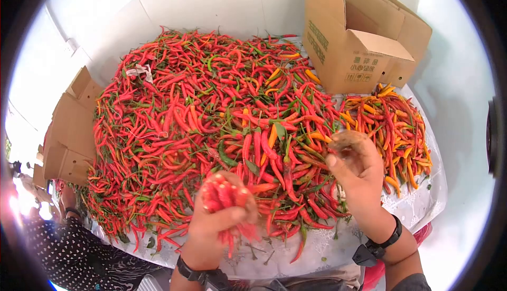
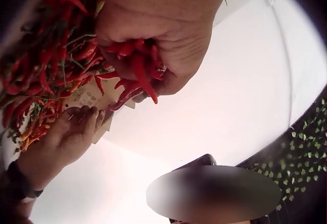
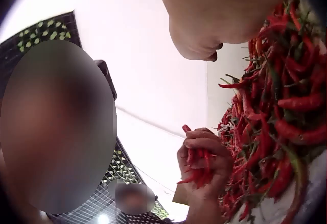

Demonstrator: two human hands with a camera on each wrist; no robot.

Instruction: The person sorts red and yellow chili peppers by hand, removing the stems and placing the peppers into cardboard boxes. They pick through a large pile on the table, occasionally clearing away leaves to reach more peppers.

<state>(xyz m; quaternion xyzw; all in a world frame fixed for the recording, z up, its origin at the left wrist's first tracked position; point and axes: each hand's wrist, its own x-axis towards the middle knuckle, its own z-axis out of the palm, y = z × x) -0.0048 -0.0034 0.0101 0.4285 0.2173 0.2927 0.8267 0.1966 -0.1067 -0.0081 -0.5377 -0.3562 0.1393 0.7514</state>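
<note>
A bunch of red chili peppers [image 1: 224,195] is gripped in my left hand [image 1: 210,228], their pale stemless ends at the top and some tips hanging below the hand. The left wrist view shows pointed chili tips [image 2: 145,78] poking out of the curled fingers. My right hand [image 1: 364,172] is raised over the right side of the chili pile, apart from the left hand. Its fingers are loosely bent, with a gap to the thumb and nothing visible between them. Beneath both hands spreads a large heap of red chilies [image 1: 174,116] with green stems.
A smaller heap of orange and red chilies [image 1: 393,132] lies at the right, in front of an open cardboard box [image 1: 338,48]. Another cardboard box [image 1: 71,138] stands at the left. Loose stems lie on the patterned tablecloth [image 1: 296,262]. Another person in a dotted garment [image 1: 68,249] is at the lower left.
</note>
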